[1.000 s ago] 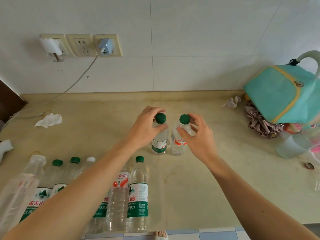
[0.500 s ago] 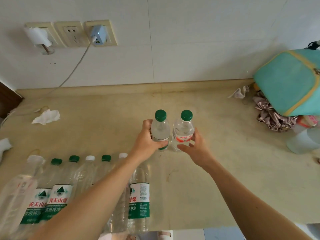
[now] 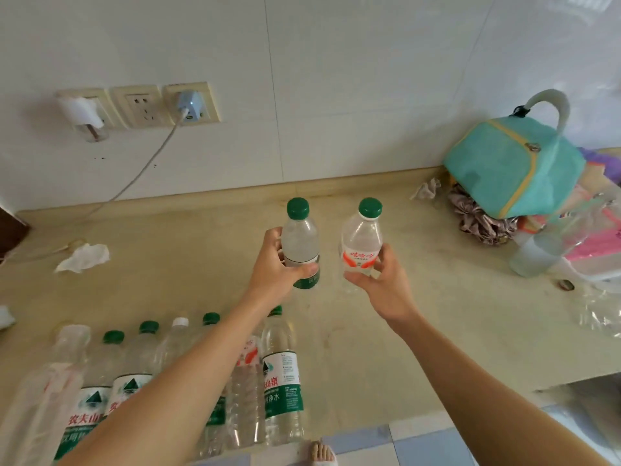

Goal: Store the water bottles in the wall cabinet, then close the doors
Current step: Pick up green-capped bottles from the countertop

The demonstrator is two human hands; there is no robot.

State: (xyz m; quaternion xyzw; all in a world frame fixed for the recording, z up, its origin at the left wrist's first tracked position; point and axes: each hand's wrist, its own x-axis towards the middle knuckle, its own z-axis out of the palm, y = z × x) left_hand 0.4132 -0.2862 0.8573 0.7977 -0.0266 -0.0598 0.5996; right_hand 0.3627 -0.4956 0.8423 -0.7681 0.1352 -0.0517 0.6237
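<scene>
Counter [image 3: 420,331] holds a bottle row [image 3: 188,381] near left. Left hand [image 3: 275,267] grips a green-label bottle [image 3: 300,240], right hand [image 3: 383,284] a red-label bottle [image 3: 361,243], both lifted mid-counter. Pickup step; next probably raise them to the cabinet, unseen.

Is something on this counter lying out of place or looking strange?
Yes. A crumpled tissue lies loose on the counter at the left, another scrap sits by the wall near the teal bag, and one socket is covered with white paper.

Clear glossy plastic bottles [image 3: 300,243], matt stone-like counter [image 3: 437,314], glossy tiled wall [image 3: 336,95].
</scene>
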